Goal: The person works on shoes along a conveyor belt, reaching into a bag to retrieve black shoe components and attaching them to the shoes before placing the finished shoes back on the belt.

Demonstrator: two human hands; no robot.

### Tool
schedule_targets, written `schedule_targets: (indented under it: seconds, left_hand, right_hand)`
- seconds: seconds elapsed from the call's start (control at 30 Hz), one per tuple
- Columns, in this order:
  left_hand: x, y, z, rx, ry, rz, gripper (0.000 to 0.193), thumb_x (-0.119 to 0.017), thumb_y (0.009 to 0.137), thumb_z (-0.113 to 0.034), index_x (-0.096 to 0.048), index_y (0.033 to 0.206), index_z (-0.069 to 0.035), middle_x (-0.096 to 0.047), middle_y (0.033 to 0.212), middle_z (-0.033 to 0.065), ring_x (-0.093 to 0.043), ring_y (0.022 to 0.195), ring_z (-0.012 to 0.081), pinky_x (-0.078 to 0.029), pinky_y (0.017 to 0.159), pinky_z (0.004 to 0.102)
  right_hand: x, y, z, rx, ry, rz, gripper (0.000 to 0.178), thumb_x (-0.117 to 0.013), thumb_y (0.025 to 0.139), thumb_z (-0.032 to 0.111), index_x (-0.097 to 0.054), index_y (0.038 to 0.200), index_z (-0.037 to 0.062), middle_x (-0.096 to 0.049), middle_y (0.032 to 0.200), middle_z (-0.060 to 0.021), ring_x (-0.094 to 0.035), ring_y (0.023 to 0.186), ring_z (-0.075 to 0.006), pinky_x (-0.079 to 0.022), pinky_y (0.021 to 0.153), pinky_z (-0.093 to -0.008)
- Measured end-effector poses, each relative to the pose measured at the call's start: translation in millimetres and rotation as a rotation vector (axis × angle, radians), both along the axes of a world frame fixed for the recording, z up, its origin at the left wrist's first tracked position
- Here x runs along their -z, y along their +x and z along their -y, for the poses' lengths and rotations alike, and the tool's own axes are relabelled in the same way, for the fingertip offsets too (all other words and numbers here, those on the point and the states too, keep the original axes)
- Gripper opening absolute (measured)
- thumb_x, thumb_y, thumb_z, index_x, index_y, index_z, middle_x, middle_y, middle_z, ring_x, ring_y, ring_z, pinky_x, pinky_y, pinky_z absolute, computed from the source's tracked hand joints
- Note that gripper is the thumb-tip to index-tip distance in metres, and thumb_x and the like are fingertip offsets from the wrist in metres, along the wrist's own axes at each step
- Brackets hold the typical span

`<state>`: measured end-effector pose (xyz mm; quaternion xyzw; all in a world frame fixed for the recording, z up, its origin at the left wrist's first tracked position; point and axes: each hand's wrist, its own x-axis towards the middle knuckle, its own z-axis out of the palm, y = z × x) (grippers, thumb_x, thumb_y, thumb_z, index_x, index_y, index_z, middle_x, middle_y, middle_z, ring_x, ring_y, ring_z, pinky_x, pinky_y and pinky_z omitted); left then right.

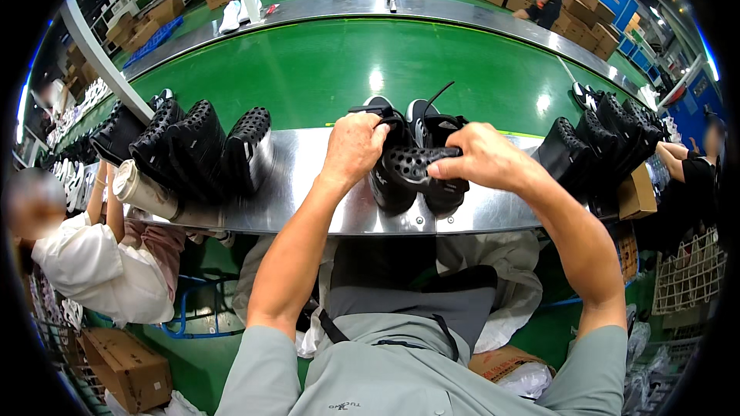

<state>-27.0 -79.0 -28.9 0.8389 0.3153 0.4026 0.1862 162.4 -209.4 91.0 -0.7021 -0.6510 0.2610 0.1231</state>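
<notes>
Two black sneakers stand side by side on the metal bench in front of me, toes pointing away. My left hand (354, 146) is closed on the upper edge of the left sneaker (391, 196), fingers curled over its opening. In my right hand (487, 157) a black insole (411, 163) dotted with round holes is pinched between thumb and fingers. That insole lies across the openings of both shoes, partly covering them. Behind it is the right sneaker (444, 200), with a black lace end sticking up from it. The fingertips behind the insole are hidden.
Stacks of black holed insoles (199, 135) stand on the bench (297, 177) to the left, beside a lidded paper cup (139, 185). More black stacks (566, 150) stand at right. A green conveyor belt (308, 69) runs beyond. A co-worker (96, 262) sits at left.
</notes>
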Motion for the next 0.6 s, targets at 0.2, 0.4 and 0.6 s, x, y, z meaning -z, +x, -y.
schedule_targets:
  seconds: [0.2, 0.4, 0.6]
  left_hand:
    - [-22.3, -0.1, 6.8, 0.221, -0.347, -0.088, 0.016, -0.067, 0.092, -0.013, -0.071, 0.097, 0.002, -0.068, 0.082, 0.0204, -0.064, 0.074, 0.0287, -0.05, 0.071, 0.0396]
    - [-0.1, -12.2, -10.0, 0.153, -0.225, -0.072, 0.016, -0.063, 0.094, -0.01, -0.067, 0.094, 0.006, -0.065, 0.077, 0.0192, -0.06, 0.068, 0.0262, -0.048, 0.067, 0.0391]
    - [-12.1, 7.6, -0.6, 0.108, -0.308, 0.008, 0.018, -0.064, 0.092, -0.01, -0.07, 0.102, 0.004, -0.071, 0.083, 0.017, -0.065, 0.073, 0.0235, -0.052, 0.071, 0.0345]
  right_hand:
    - [58.5, -33.5, -30.2, -0.081, 0.168, 0.538, 0.038, -0.076, 0.084, 0.034, -0.07, 0.094, -0.0016, -0.073, 0.085, -0.0211, -0.072, 0.08, -0.039, -0.059, 0.072, -0.0461]
    - [68.1, -32.6, -11.2, -0.225, 0.406, 0.393, 0.025, -0.07, 0.091, 0.022, -0.061, 0.101, 0.0006, -0.069, 0.087, -0.0201, -0.07, 0.086, -0.0392, -0.056, 0.076, -0.0478]
    - [106.8, -40.3, -36.7, 0.011, 0.586, 0.336, 0.022, -0.076, 0.086, 0.021, -0.067, 0.089, 0.0008, -0.069, 0.078, -0.0182, -0.069, 0.074, -0.0349, -0.055, 0.068, -0.0447]
